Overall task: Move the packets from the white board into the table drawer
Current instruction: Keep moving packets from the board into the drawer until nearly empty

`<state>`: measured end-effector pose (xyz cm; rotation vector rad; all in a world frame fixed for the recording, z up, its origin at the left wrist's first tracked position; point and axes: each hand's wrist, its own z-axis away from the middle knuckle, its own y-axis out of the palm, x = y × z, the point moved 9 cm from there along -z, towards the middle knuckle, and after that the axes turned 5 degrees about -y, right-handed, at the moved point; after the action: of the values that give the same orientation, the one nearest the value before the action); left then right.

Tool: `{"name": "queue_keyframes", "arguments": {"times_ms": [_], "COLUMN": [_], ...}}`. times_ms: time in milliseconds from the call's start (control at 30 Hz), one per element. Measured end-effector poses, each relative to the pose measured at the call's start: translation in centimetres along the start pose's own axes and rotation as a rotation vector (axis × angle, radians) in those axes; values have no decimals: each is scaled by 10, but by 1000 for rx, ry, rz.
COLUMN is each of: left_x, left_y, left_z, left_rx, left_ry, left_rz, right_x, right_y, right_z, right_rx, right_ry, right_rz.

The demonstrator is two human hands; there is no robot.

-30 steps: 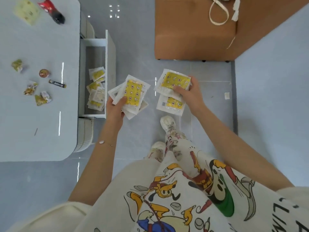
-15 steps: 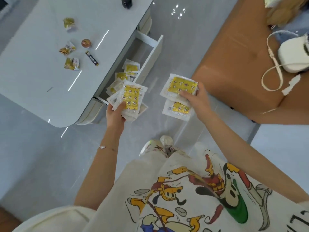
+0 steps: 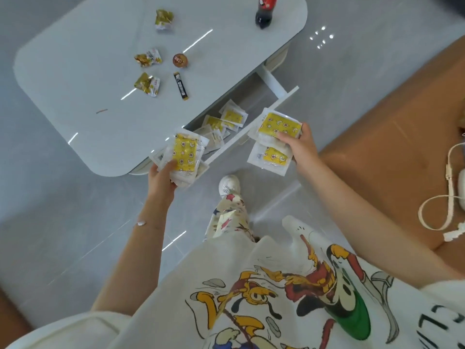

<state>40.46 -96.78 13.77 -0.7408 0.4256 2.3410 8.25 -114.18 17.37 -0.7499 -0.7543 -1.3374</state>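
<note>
Thumb of my left hand (image 3: 161, 181), entry one: laid flat across the yellow face of the top packet, the other fingers hidden underneath, so the left stack (image 3: 185, 153) is pinched as a loosely fanned deck. I judge the grip is meant to carry many at once without shedding any. Position: over the near rounded edge of the table (image 3: 88, 71), just beside the near end of the open drawer (image 3: 284, 95); whether it touches the tabletop I cannot tell. Entry two: right hand (image 3: 300, 149), fingers (image 3: 285, 136) curled over the lower edge of the upper packet, thumb out of view. It holds the right bundle (image 3: 276, 125), at least two packets, one sagging lower and nearer me, the lot hanging just outside the drawer front and apart from it. I read both loads as staged at the drawer mouth for release. Entry three: loose packets (image 3: 226, 119) lying overlapped inside the drawer, near both hands. Entry four, tabletop, well apart from the fingers: snack wrappers (image 3: 148, 57), a black stick sachet (image 3: 181, 86), a dark bottle (image 3: 263, 11) at the far edge. White board: not in view, so what remains on it I cannot say. Next move, by my estimate: swing each hand over the drawer opening and let go low, to keep packets from sliding over the front.
</note>
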Motion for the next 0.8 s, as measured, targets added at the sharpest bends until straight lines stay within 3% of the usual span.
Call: {"name": "queue_keyframes", "arguments": {"times_ms": [233, 400, 567, 800], "left_x": [-8, 36, 102, 157], "left_y": [-8, -7, 18, -1], "left_z": [-54, -101, -162, -318], "left_rx": [-80, -183, -304, -324], "left_ry": [-124, -269, -377, -258], "left_rz": [58, 130, 311, 348], "right_x": [3, -26, -100, -223], "right_y": [51, 81, 120, 172], "right_z": [-80, -127, -186, -320], "right_rx": [73, 94, 107, 112], "right_ry": [96, 175, 322, 383], "right_rz": [115, 151, 67, 17]}}
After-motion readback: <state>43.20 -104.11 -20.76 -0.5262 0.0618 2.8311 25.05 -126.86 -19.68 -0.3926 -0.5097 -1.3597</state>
